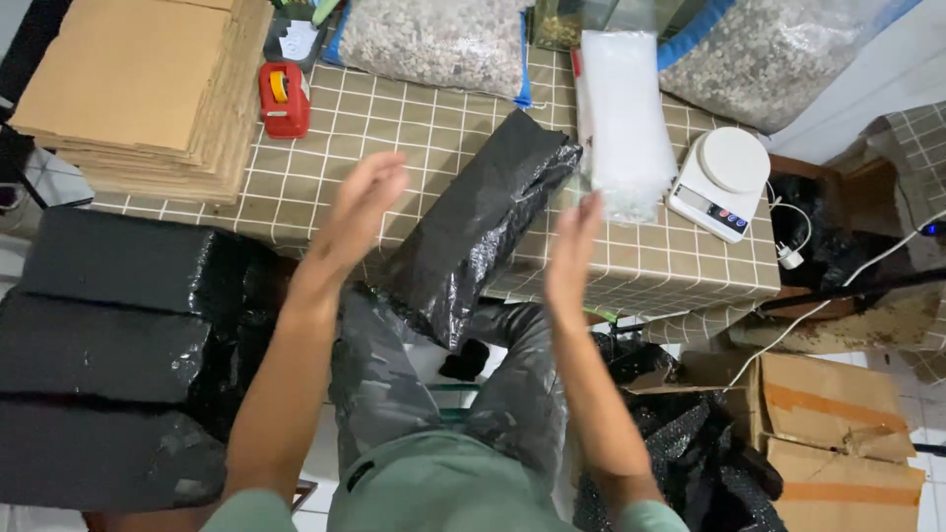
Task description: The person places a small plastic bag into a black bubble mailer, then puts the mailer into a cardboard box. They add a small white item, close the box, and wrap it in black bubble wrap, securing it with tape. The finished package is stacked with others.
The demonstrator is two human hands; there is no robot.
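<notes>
A long parcel wrapped in black plastic (483, 222) lies slanted across the front edge of the tiled table (394, 128), its near end resting on my lap. My left hand (363, 202) hovers just left of the parcel, fingers apart, holding nothing. My right hand (574, 246) is raised edge-on just right of the parcel, also empty. Neither hand touches the parcel.
Black wrapped parcels (108, 355) are stacked at the left. Flat cardboard sheets (138, 79) and a red tape dispenser (284, 97) sit at the back left. A clear bag stack (623, 118), a white scale (721, 179), two gravel sacks (434, 39) and cardboard boxes (838, 424) are nearby.
</notes>
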